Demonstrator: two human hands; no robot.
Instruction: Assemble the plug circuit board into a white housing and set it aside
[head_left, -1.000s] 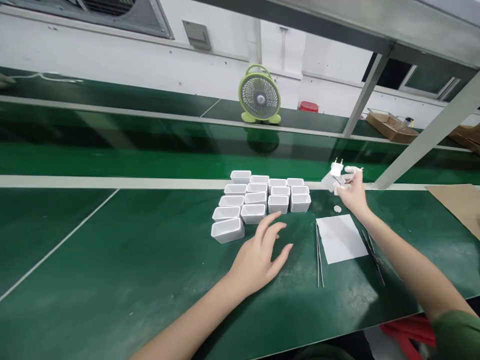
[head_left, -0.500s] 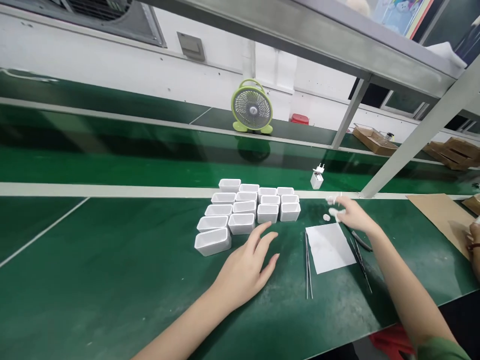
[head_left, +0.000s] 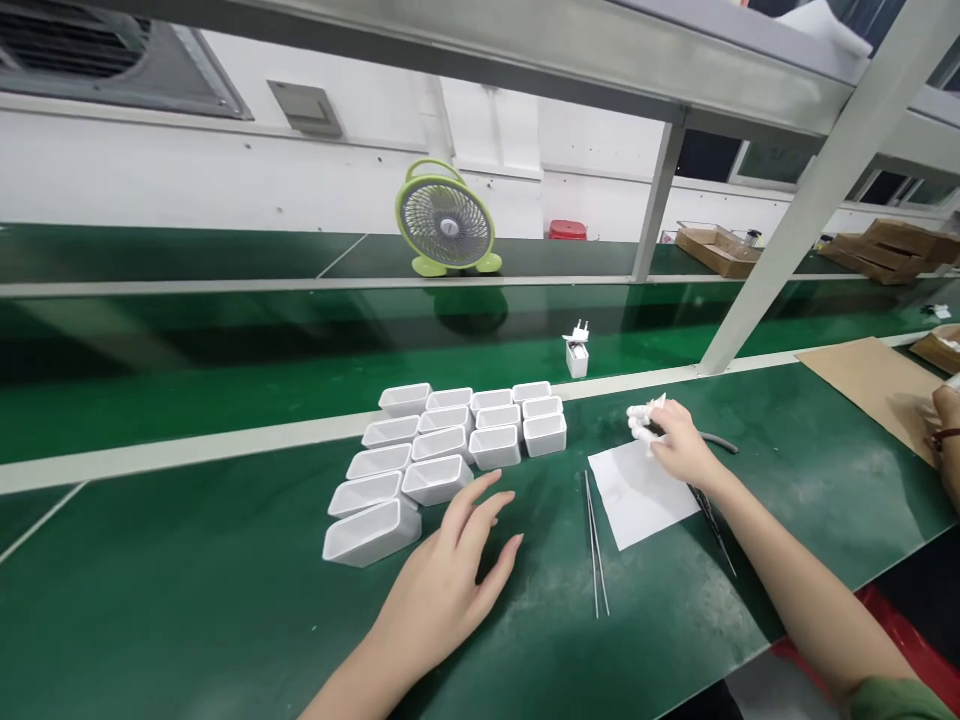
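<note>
Now my left hand (head_left: 442, 590) lies low in the middle of the frame, palm down on the green bench (head_left: 187, 600), with the fingers spread wide and holding nothing. The fingertips are just beside the nearest white shells (head_left: 442, 445), a group of small open plastic housings that stand in rows a little above the centre of the frame. The shell closest to me is at the lower left of the group, and it is slightly tilted.

My right hand (head_left: 671, 445) is at the centre right of the frame, at the upper corner of a white sheet (head_left: 637, 495) that lies flat on the bench. The thumb and fingers are pinched narrow around something small and white (head_left: 643, 420); I cannot tell exactly what this piece is. It seems that the fingertips wear white covers, but this part is blurred.

To the left of the sheet, long thin tweezers (head_left: 596, 545) lie on the bench, pointing toward me. Another dark thin tool (head_left: 712, 520) lies at the right edge of the sheet, partly under my forearm.

Above the shells, on the shiny green belt, a white plug adapter (head_left: 577, 352) stands upright with its two pins up, well apart from both hands. Farther back, a small green fan (head_left: 446, 220) stands on the rear shelf. At the right edge of the frame, another person's hand (head_left: 946, 430) is beside a brown cardboard (head_left: 855, 385).
</note>
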